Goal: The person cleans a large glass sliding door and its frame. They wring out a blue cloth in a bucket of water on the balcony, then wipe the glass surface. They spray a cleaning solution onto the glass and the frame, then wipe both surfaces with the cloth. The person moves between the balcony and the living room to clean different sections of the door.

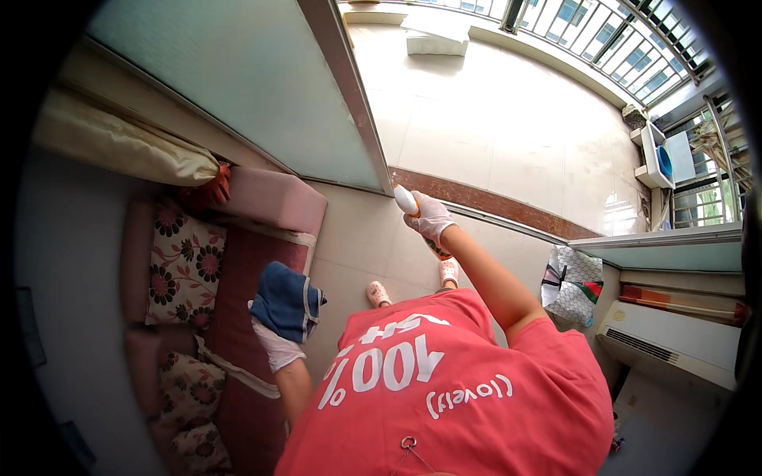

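Note:
A thin white glove covers my right hand [431,219], which grips a spray bottle by its neck below the white and orange spray head [406,200]. The bottle's body [437,250] shows partly beneath the hand, orange with a dark pattern. Its head is close to the lower end of the frosted glass sliding door's frame [381,169]. My left hand [277,345], gloved as well, holds a folded blue cloth [283,300] with pale edging. The cloth hides most of its fingers and hangs over the front of the red sofa [238,297].
Floral cushions [184,268] lie on the sofa beneath a tied cream curtain [131,143]. A reddish-brown threshold [494,205] borders the balcony floor [464,137], where a white foam box [437,44] stands. To the right are a patterned bag [574,282] and a white air conditioner [670,339].

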The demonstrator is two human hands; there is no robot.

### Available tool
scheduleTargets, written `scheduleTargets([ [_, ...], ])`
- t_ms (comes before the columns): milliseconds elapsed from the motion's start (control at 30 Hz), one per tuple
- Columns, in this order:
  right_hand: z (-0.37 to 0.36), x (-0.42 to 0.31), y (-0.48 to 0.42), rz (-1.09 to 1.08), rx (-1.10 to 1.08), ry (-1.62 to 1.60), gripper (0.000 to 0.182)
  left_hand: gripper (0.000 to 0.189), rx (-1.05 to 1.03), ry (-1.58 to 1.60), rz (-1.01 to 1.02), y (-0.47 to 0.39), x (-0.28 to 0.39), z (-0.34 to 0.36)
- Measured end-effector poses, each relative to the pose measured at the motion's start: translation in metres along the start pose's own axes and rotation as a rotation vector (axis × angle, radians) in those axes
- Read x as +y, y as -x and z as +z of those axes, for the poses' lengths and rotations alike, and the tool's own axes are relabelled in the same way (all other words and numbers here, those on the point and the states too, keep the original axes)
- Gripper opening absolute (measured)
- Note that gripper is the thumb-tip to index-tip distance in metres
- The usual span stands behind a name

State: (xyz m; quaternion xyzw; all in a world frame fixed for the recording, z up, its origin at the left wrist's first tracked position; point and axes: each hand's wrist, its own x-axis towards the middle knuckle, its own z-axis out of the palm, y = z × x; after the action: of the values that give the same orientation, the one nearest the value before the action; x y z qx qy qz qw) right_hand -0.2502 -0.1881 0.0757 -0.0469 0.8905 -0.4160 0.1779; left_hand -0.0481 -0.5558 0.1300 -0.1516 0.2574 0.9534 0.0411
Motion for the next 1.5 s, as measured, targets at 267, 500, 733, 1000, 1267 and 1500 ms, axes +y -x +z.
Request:
scheduleTargets([
  [267, -0.08, 0.04, -0.033, -0.21, -0.043, -0.33, 0.038, 0.067, 0.155, -0.002, 0.095, -0.005, -0.065, 0.082],
  [500, -0.095, 0.078, -0.068, -0.352, -0.035, -0.423, 0.044, 0.069, 0.2, 0.025, 0.024, -0.014, -0.101, 0.127],
  [733, -0.092, 0.111, -0.097, -0.285, -0.155, -0.241, 0.032, 0.068, 0.176, 0.108, -0.126, -0.053, -0.101, 0.088],
  [1000, -0.109, 0.183, -0.111, -0.042, -0.349, -0.064, 0.028, 0.066, 0.205, -0.394, -0.058, -0.099, -0.146, 0.133],
  [1267, -0.117, 0.236, -0.13, -0.021, -0.499, 0.032, 0.032, 0.027, 0.664, -0.09, 0.046, -0.107, -0.224, 0.251],
  [1500, -0.144, 0.219, -0.136, -0.124, -0.538, 0.075, 0.036, 0.024, 0.764, -0.057, 0.175, -0.09, -0.272, 0.294],
])
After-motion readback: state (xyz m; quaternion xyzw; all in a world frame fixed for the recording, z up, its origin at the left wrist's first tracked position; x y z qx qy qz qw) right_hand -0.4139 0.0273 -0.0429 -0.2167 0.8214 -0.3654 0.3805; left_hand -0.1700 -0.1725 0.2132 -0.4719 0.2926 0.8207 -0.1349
